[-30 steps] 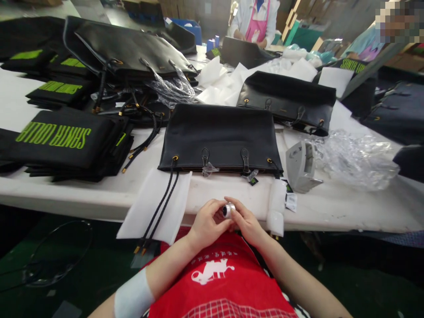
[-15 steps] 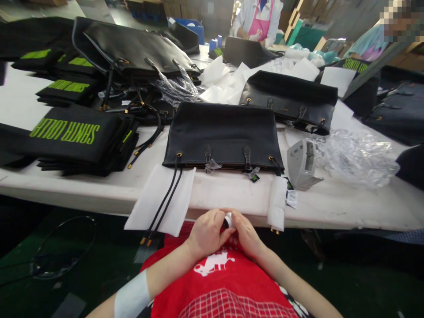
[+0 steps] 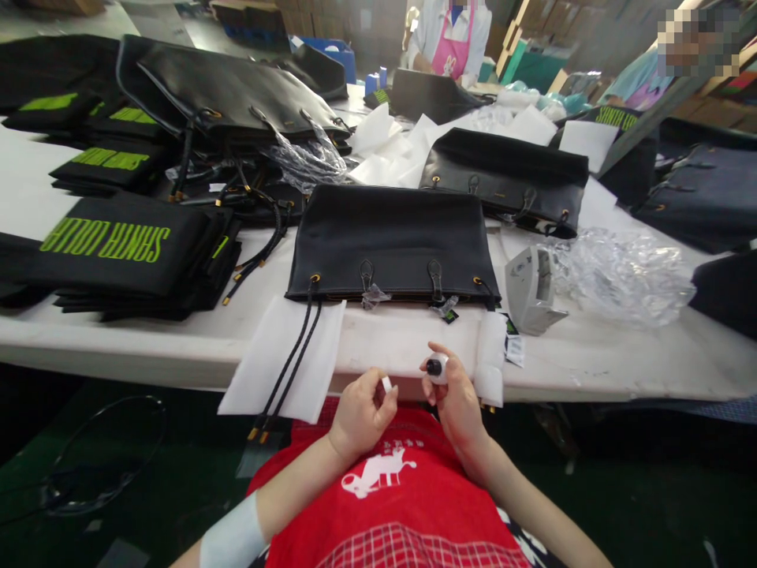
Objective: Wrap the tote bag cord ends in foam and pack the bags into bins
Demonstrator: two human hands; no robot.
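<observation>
My left hand [image 3: 362, 414] is closed, with a small white piece [image 3: 386, 384], possibly a cap, pinched between thumb and finger. In my right hand [image 3: 458, 402] is a small white bottle [image 3: 439, 371] whose black tip points left. The two hands are apart, in front of the table's near edge. Just beyond them lies a black handbag [image 3: 393, 237] with its strap tabs towards me. Black cords [image 3: 289, 367] run from its left eyelet over a white sheet [image 3: 322, 339] and hang past the edge. A white-wrapped cord end [image 3: 490, 359] hangs at the right.
Folded black dust bags [image 3: 118, 244] with green lettering are piled on the left. More black handbags [image 3: 509, 177] lie behind. A grey tape dispenser [image 3: 529, 292] and crumpled clear plastic [image 3: 627, 276] sit on the right. A person in a pink apron [image 3: 454, 47] stands across the table.
My hands were together around the small white object. They have moved apart; my right hand has risen with the bottle, and my left keeps the white piece. The view has shifted slightly.
</observation>
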